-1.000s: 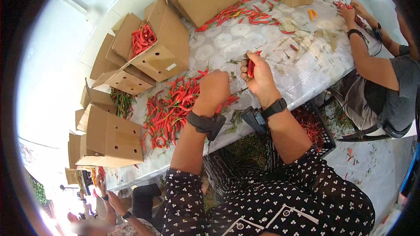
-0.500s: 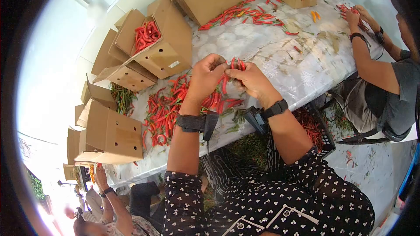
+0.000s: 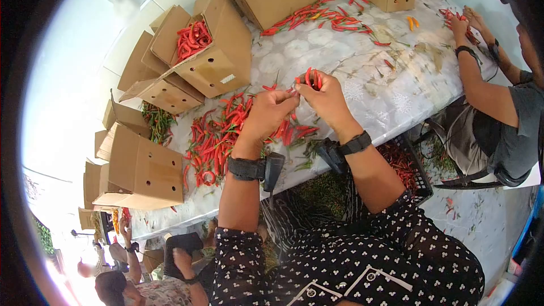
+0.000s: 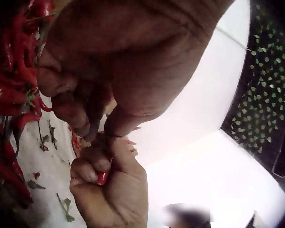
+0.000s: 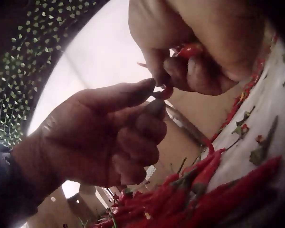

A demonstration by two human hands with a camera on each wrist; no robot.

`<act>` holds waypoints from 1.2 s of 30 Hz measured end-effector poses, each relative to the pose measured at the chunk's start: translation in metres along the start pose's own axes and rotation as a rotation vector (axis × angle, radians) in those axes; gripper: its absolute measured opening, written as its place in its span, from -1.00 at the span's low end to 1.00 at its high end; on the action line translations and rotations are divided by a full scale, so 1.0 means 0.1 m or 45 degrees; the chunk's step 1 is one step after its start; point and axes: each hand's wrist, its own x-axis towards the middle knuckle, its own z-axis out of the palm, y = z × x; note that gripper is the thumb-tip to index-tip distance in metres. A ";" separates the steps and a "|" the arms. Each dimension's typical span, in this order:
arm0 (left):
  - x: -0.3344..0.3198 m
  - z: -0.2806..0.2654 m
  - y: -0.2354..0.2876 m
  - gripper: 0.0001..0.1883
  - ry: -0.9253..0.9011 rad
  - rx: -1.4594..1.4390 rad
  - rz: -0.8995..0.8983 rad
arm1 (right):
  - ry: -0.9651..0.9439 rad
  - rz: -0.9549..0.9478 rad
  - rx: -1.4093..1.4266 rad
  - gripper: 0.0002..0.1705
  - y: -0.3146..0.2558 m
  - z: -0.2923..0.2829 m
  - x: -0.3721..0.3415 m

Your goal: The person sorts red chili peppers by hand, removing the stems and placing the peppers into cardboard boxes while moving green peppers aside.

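My right hand (image 3: 327, 101) grips several red chilies (image 3: 309, 77), whose tips stick up past the fingers in the head view. More red shows in its curled palm in the right wrist view. Fingertip to fingertip with it, my left hand (image 3: 265, 114) pinches the end of a red chili (image 5: 167, 93) between thumb and forefinger. The left hand's other fingers are curled. Beneath the left hand lies a heap of red chilies (image 3: 218, 136) with green stems. One loose chili (image 3: 271, 86) lies just beyond that hand.
An open cardboard box (image 3: 226, 51) holding red chilies (image 3: 194, 41) stands behind the heap. Another box (image 3: 144, 167) is at left. Scattered chilies (image 3: 340, 21) lie farther back. A seated person (image 3: 496, 96) works at the right; a black crate (image 3: 420, 175) sits below the table edge.
My left hand came up from over the chili heap and met the right hand. The right hand turned from palm up, and chili tips now show above its fingers.
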 end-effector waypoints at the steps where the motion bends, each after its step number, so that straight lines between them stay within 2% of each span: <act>1: -0.01 0.00 0.02 -0.80 0.018 0.058 -0.001 | 0.015 -0.003 0.036 -0.91 -0.01 0.01 0.00; 5: -0.05 0.04 0.07 -0.82 0.079 0.116 0.059 | -0.005 0.187 0.274 -0.92 -0.06 -0.03 -0.01; 7: -0.08 0.09 0.17 -0.85 0.148 0.015 0.184 | -0.007 0.334 0.551 -0.91 -0.09 -0.05 -0.02; 8: -0.09 0.12 0.23 -0.85 0.148 0.013 0.182 | -0.006 0.336 0.551 -0.91 -0.07 -0.07 0.00; 11: -0.16 0.21 0.45 -0.88 0.029 -0.018 0.207 | 0.256 0.438 0.854 -0.92 0.02 -0.10 0.08; 13: -0.18 0.28 0.51 -0.88 -0.207 -0.188 0.436 | 0.211 0.449 0.910 -0.90 0.13 -0.20 0.11; 14: -0.19 0.29 0.55 -0.88 -0.209 -0.190 0.435 | 0.164 0.458 0.966 -0.87 0.18 -0.24 0.10; 15: -0.19 0.28 0.58 -0.86 -0.188 -0.087 0.502 | 0.154 0.194 0.778 -0.85 0.12 -0.20 0.00; 16: -0.19 0.27 0.60 -0.82 -0.167 0.020 0.570 | 0.155 0.195 0.779 -0.85 0.12 -0.22 0.03; 17: -0.17 0.22 0.56 -0.77 -0.043 0.353 0.603 | 0.231 0.356 0.929 -0.85 0.11 -0.23 0.08; 18: -0.15 0.19 0.44 -0.77 -0.048 0.356 0.605 | 0.311 0.516 1.079 -0.86 0.10 -0.25 0.10; 19: -0.14 0.18 0.27 -0.76 -0.074 0.666 0.590 | 0.411 0.538 1.063 -0.90 0.06 -0.25 0.09; 20: -0.13 0.19 0.10 -0.75 -0.096 0.974 0.568 | 0.413 0.539 1.065 -0.90 0.02 -0.25 0.08; 23: -0.19 0.28 -0.13 -0.76 -0.065 1.105 0.584 | 0.410 0.492 1.014 -0.91 -0.02 -0.24 0.06; 28: -0.19 0.26 -0.20 -0.78 -0.093 1.253 0.524 | 0.140 0.444 0.840 -0.83 0.02 -0.24 0.04; 30: -0.12 0.18 -0.23 -0.79 0.025 0.949 0.613 | 0.102 0.486 0.760 -0.84 -0.02 -0.21 0.03; 31: -0.10 0.12 -0.20 -0.79 0.026 0.948 0.614 | 0.068 0.531 0.679 -0.85 -0.04 -0.19 0.02; 32: -0.07 0.04 -0.18 -0.81 0.076 0.614 0.388 | 0.068 0.531 0.678 -0.85 -0.05 -0.17 0.01; 33: -0.06 0.00 -0.14 -0.83 0.125 0.278 0.163 | -0.035 0.535 0.634 -0.85 -0.06 -0.16 -0.01; 34: -0.05 -0.01 -0.11 -0.83 0.128 0.275 0.163 | -0.139 0.540 0.588 -0.84 -0.07 -0.14 -0.02; 36: -0.04 -0.06 -0.08 -0.84 0.089 -0.596 -0.034 | -0.195 0.622 0.507 -0.84 -0.08 -0.07 -0.03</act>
